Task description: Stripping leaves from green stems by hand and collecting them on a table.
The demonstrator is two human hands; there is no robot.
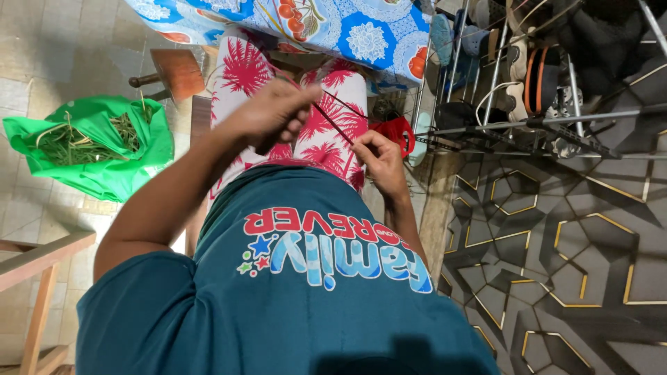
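I sit looking down over my teal shirt and white trousers with red palm prints. My left hand (271, 114) is closed around the handle of a small knife, raised above my lap. From it a thin dark stick (333, 119), like a leaf rib, slants down to the right. My right hand (379, 158) pinches the stick's lower end over my right thigh. A second thin strand runs beside the first one.
A green plastic bag (135, 156) with several green leaf strips lies on the tiled floor at left. A table with a blue flowered cloth (347, 28) stands ahead. A metal shoe rack (528, 83) fills the upper right. A wooden bench (42, 257) is at lower left.
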